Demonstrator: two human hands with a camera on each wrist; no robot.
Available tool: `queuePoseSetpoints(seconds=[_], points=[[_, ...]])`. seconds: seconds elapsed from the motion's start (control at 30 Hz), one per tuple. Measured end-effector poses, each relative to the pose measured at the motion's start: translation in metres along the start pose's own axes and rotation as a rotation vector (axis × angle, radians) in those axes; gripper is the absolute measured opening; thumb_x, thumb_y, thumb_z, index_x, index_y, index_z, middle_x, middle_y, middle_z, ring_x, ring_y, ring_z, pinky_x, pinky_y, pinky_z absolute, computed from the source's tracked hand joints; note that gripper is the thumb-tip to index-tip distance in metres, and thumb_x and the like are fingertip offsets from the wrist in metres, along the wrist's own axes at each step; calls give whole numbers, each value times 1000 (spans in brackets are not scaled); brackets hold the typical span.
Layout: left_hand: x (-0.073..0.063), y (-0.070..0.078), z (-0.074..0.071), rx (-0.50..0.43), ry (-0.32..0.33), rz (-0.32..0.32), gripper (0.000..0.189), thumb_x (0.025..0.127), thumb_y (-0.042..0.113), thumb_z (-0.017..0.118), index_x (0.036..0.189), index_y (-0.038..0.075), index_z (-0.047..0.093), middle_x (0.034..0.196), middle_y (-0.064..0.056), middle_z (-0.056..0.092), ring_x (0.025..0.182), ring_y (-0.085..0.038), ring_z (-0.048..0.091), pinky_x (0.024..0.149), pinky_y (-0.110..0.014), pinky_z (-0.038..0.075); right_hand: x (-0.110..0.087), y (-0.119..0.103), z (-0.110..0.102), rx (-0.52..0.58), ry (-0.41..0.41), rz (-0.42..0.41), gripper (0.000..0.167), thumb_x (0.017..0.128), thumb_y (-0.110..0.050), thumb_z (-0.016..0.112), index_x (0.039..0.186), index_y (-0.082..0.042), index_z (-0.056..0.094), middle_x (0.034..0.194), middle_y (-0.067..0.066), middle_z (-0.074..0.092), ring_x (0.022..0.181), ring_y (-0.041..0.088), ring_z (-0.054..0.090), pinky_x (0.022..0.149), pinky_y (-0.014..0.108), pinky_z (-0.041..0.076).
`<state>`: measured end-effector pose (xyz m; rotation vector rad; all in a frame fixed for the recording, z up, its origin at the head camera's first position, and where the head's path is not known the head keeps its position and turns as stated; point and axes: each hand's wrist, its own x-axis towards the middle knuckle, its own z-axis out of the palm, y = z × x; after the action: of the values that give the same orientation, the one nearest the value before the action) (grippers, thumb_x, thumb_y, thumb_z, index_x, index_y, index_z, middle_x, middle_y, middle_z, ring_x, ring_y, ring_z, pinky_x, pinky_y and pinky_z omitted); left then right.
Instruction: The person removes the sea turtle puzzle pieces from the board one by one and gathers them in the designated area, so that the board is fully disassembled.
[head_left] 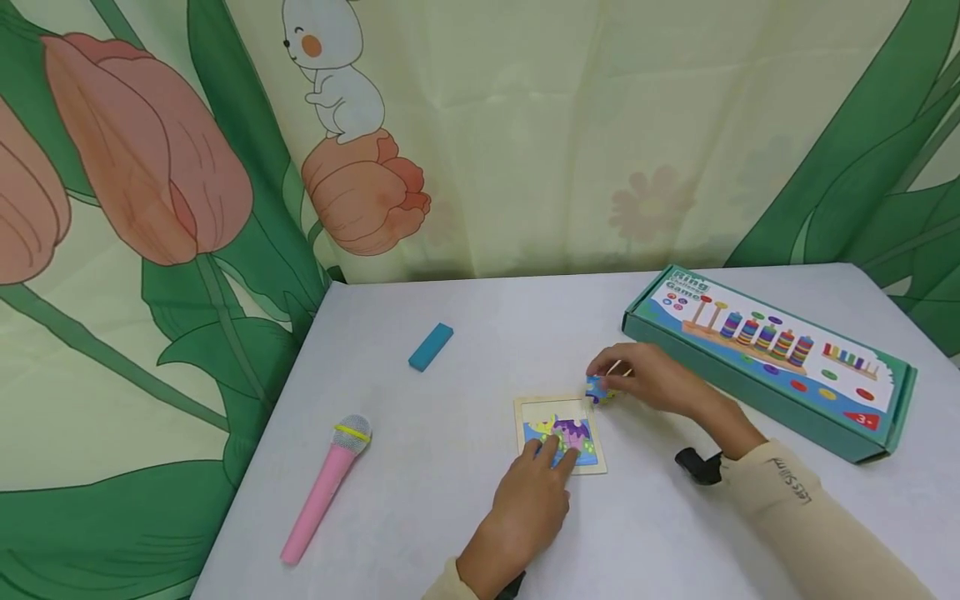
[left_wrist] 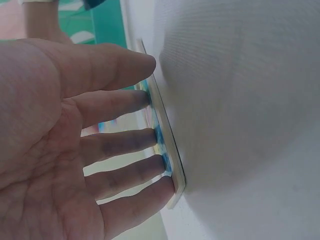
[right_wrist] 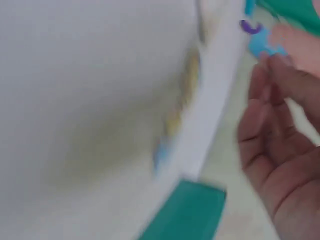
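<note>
A small jigsaw puzzle in a pale wooden frame [head_left: 602, 450] lies on the white table, its lower part filled with a coloured picture. Fingertips of my left hand [head_left: 529, 493] rest on that picture; in the left wrist view the fingers of the left hand [left_wrist: 115, 135] are spread and fairly straight against the board [left_wrist: 167, 135]. Between thumb and fingers, my right hand [head_left: 660, 379] pinches a blue puzzle piece [head_left: 596, 389] over the frame's upper right corner. The right wrist view shows this blue piece [right_wrist: 261, 42] at the fingertips of the right hand [right_wrist: 280, 120].
Blurred loose puzzle pieces [right_wrist: 174, 120] lie on the table in the right wrist view. A green ring game box [head_left: 772, 358] stands at the back right. To the left are a blue block [head_left: 431, 347] and a pink toy microphone [head_left: 326, 492]. A printed curtain [head_left: 525, 133] hangs behind.
</note>
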<state>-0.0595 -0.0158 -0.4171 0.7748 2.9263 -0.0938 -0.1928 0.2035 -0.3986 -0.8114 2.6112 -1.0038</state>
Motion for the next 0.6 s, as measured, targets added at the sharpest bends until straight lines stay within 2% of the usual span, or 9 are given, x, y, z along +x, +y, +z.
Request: queuePoseSetpoints(seconds=[0.13, 0.23, 0.47, 0.6], points=[[-1, 0, 1, 15, 12, 5, 54, 95, 35, 76, 144, 19, 61, 146, -6, 55, 124, -26, 54, 98, -28, 51, -10, 10, -27, -67, 43, 99, 15, 95, -1, 71, 109, -1, 77, 104, 9, 74, 94, 26, 66, 75, 37, 57], [-2, 0, 2, 8, 24, 1, 55, 94, 35, 77, 144, 18, 62, 145, -7, 56, 124, -26, 55, 98, -28, 52, -15, 17, -37, -122, 42, 172, 14, 93, 3, 71, 105, -1, 78, 101, 11, 75, 91, 26, 64, 73, 38, 53], [-1, -1, 1, 15, 20, 9, 56, 94, 35, 76, 145, 18, 61, 146, -7, 54, 126, -26, 54, 100, -29, 51, -15, 23, -33, -158, 24, 387, 18, 94, 8, 65, 102, -1, 79, 102, 21, 72, 87, 30, 61, 76, 44, 56], [0, 0, 1, 30, 9, 19, 55, 95, 36, 75, 145, 19, 60, 147, -6, 54, 126, -26, 54, 101, -28, 50, -15, 23, -26, -189, 28, 442, 21, 96, 8, 61, 107, 1, 77, 111, 27, 68, 94, 37, 60, 85, 53, 55]])
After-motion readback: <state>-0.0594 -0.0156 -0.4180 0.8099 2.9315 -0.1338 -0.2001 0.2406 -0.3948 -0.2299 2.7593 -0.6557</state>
